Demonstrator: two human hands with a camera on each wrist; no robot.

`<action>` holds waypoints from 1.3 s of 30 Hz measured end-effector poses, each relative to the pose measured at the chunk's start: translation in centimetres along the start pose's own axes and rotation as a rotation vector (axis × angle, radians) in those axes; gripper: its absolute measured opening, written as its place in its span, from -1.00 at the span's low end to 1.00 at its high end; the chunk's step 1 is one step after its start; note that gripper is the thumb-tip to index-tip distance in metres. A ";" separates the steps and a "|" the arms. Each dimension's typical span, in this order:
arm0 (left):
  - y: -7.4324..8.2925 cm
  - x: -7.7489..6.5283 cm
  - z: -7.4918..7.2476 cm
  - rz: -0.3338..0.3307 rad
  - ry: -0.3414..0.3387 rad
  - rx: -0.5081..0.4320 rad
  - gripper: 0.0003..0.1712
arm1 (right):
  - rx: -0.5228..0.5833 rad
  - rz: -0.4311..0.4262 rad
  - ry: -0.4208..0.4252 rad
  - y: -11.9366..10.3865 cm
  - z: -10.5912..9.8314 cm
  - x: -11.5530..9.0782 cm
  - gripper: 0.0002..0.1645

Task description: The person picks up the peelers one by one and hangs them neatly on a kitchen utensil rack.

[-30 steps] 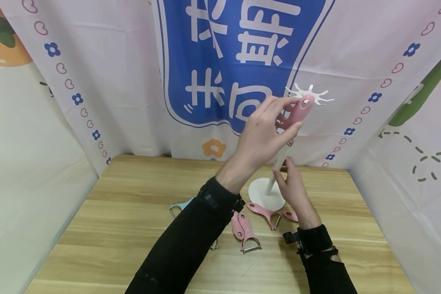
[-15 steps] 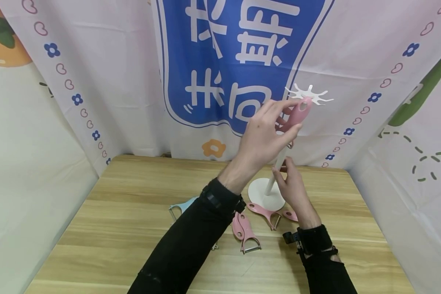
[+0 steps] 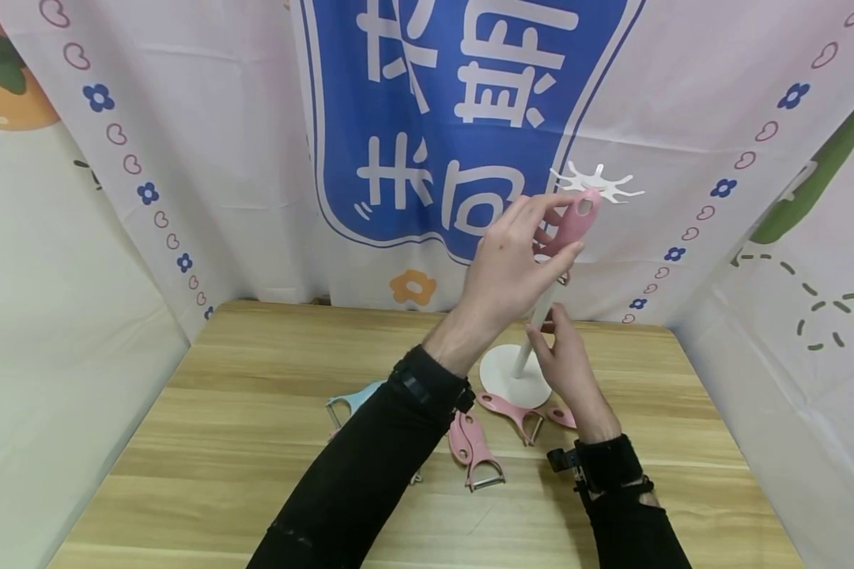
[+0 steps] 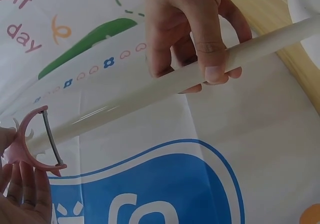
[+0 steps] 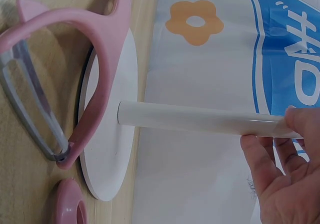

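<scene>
My left hand pinches a pink peeler by its handle, hole end up, right at the white hooks that spread from the top of a stand. In the left wrist view the blade end of this peeler hangs beside the white pole. Lower on that pole, my right hand grips it between thumb and fingers, also seen in the right wrist view. The stand's round white base rests on the table.
Several pink peelers lie in front of the base, one close to it and a pair nearer me. A light blue peeler is partly hidden by my left sleeve. A printed cloth hangs behind the wooden table.
The peeler in my left hand has come down slightly, its handle hole now a little lower against the hooks. My right hand keeps its grip on the pole.
</scene>
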State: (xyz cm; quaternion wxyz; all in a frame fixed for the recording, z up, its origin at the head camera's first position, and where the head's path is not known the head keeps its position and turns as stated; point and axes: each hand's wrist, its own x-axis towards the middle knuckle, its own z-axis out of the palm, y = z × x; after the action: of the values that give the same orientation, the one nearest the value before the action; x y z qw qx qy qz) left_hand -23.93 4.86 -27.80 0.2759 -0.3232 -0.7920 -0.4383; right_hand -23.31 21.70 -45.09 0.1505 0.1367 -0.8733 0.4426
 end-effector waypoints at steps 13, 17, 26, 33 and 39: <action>-0.2 -0.2 -0.2 0.015 0.004 0.006 -0.34 | -0.005 0.004 0.007 0.2 0.1 0.0 -0.51; -0.3 -0.4 -0.5 0.014 -0.001 0.026 -0.35 | -0.010 0.005 0.006 0.1 0.1 0.0 -0.49; -1.0 -1.7 -1.8 0.011 -0.004 0.075 -0.38 | -0.004 -0.011 0.007 0.1 0.1 0.1 -0.50; -1.9 -3.1 -2.9 -0.016 -0.022 0.092 -0.41 | 0.008 -0.017 0.010 0.0 0.1 0.1 -0.52; -2.6 -4.3 -3.8 -0.039 -0.049 0.160 -0.39 | 0.004 0.002 0.008 0.1 0.1 0.1 -0.53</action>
State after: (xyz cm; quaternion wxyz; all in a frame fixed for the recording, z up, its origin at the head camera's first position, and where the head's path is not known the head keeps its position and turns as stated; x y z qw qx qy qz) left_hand -22.59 -0.73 -30.47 0.2728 -0.2951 -0.8371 -0.3711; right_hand -23.44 21.68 -45.16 0.1532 0.1342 -0.8721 0.4449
